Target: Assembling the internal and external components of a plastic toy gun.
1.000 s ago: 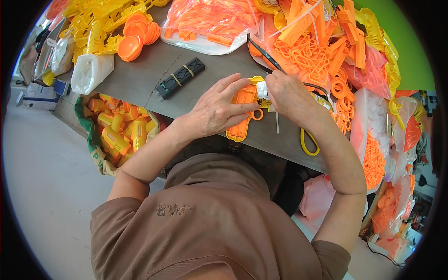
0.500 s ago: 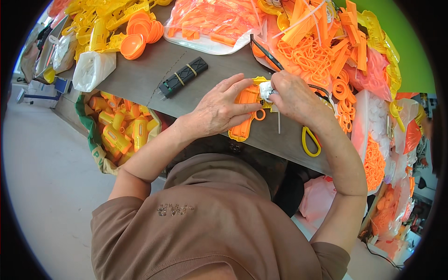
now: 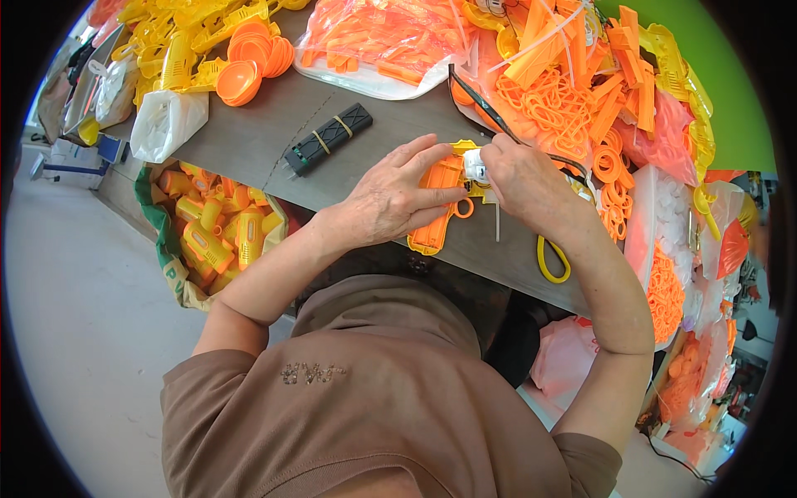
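A yellow plastic shell with an orange inner part point(image 3: 440, 187) lies on the table before me. My left hand point(image 3: 398, 192) bears on it from the left, forefinger along the top and other fingers across its middle. My right hand point(image 3: 531, 176) is closed on a small white plastic part point(image 3: 476, 166) set at the shell's upper right side. Its fingertips are partly hidden behind the hand. An orange ring point(image 3: 463, 207) sits at the shell's right edge. Below the right hand, a thin pale strip point(image 3: 498, 222) sticks out.
A black rectangular block with a band point(image 3: 330, 139) lies left of my hands. Bagged orange parts point(image 3: 382, 41) and heaped orange strips and rings point(image 3: 548, 95) fill the table's far side. A yellow-handled tool point(image 3: 553, 260) is near the front edge. A sack of orange-yellow parts point(image 3: 207, 228) stands at left.
My right hand has shifted very slightly at the white part. My left hand keeps its place on the shell. The whole view has moved a little.
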### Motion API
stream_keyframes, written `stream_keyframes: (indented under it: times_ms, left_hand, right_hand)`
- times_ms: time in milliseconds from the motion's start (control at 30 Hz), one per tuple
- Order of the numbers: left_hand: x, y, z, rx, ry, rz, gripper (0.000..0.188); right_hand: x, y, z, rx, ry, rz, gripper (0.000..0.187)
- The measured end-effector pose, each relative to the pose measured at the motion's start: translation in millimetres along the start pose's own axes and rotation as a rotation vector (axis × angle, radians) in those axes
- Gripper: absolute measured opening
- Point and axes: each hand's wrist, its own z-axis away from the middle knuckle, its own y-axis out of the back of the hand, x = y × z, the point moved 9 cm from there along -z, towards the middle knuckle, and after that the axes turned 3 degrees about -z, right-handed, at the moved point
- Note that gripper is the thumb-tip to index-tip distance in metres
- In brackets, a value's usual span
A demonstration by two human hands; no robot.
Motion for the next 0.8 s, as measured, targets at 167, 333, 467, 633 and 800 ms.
stream_keyframes:
  times_ms: [167, 333, 467, 633, 800]
  left_hand:
    - [0, 0, 0, 0.004, -0.005, 0.011, 0.029]
    - [-1, 0, 0, 0.008, -0.001, 0.007, 0.029]
    - [0, 0, 0, -0.002, 0.006, 0.014, 0.029]
    - [1, 1, 0, -0.006, -0.001, 0.013, 0.029]
    - [1, -1, 0, -0.007, -0.002, 0.001, 0.028]
  right_hand:
    - [-11, -1, 2, -0.047, 0.179, 0.137, 0.025]
    - [-14, 1, 2, -0.022, 0.259, 0.176, 0.019]
    - [-18, -2, 5, 0.015, 0.326, 0.270, 0.011]
    - [-20, -3, 9, 0.124, 0.374, 0.261, 0.013]
    - [-21, -3, 14, 0.211, 0.374, 0.267, 0.014]
